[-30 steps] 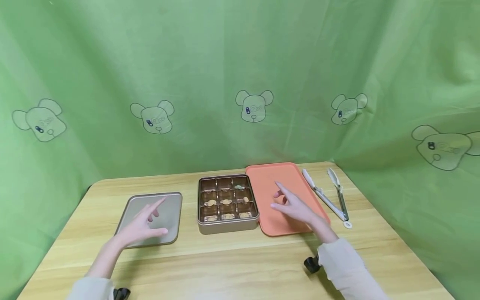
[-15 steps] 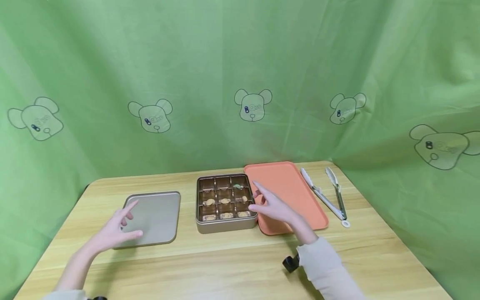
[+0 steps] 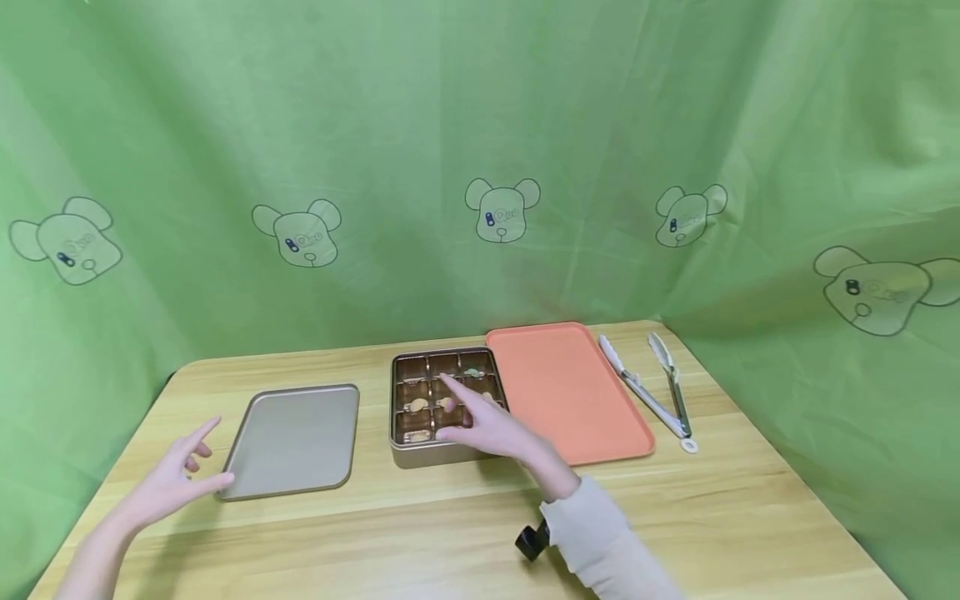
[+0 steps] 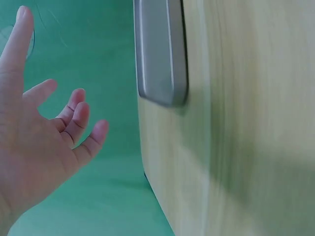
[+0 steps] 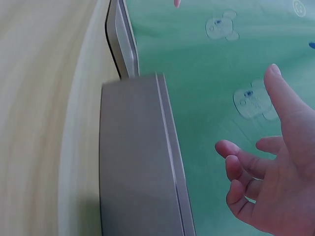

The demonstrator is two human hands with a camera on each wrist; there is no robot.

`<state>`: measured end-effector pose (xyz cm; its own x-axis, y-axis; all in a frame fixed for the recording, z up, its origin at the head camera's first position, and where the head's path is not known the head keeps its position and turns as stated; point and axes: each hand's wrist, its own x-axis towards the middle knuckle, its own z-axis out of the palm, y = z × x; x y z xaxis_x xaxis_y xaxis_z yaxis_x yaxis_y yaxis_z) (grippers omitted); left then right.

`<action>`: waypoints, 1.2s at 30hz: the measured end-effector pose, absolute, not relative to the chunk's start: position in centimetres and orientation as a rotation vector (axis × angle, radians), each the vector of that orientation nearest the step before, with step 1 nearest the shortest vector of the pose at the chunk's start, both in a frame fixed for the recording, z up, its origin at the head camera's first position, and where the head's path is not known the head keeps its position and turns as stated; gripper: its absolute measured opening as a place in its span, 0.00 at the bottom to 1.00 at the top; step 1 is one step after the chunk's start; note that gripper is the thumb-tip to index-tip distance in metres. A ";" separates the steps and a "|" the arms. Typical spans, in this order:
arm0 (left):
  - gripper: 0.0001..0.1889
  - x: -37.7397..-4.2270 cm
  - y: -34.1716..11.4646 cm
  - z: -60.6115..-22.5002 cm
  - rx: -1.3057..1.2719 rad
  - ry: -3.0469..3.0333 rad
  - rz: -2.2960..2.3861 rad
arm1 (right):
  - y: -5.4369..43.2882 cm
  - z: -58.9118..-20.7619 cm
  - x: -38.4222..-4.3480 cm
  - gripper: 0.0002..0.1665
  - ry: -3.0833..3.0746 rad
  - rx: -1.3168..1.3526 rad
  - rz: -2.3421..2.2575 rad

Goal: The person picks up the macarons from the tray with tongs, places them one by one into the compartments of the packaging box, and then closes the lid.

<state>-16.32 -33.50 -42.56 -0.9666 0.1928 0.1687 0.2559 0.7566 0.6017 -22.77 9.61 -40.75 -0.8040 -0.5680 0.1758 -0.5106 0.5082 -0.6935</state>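
My left hand hovers at the near left edge of a flat grey metal lid, its fingers loose and holding nothing. In the left wrist view that hand shows apart from the lid. My right hand is above the near right part of a square metal tin and hides some of its compartments. A brown divided insert in the tin holds several small wrapped pieces. The right wrist view shows this hand with relaxed fingers and nothing in them, apart from the tin's side.
An orange-pink tray lies to the right of the tin. Beyond it, metal tongs lie spread on the wooden table. A green curtain with bear-head drawings stands behind and on both sides.
Both hands have moved left. The right hand has gone from over the tray to over the tin; the left from over the lid to its near left edge.
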 end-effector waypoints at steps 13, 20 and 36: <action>0.44 -15.6 -36.1 -43.7 -0.327 -2.924 -1.048 | 5.6 -41.5 -22.2 0.50 2.560 -1.023 -1.194; 0.44 -15.1 -36.8 -44.8 -0.338 -2.935 -1.100 | 2.8 -42.2 -21.7 0.51 2.522 -1.028 -1.185; 0.48 -16.6 -36.5 -47.0 -0.331 -3.023 -1.141 | -3.8 -45.5 -20.9 0.61 2.549 -0.740 -1.150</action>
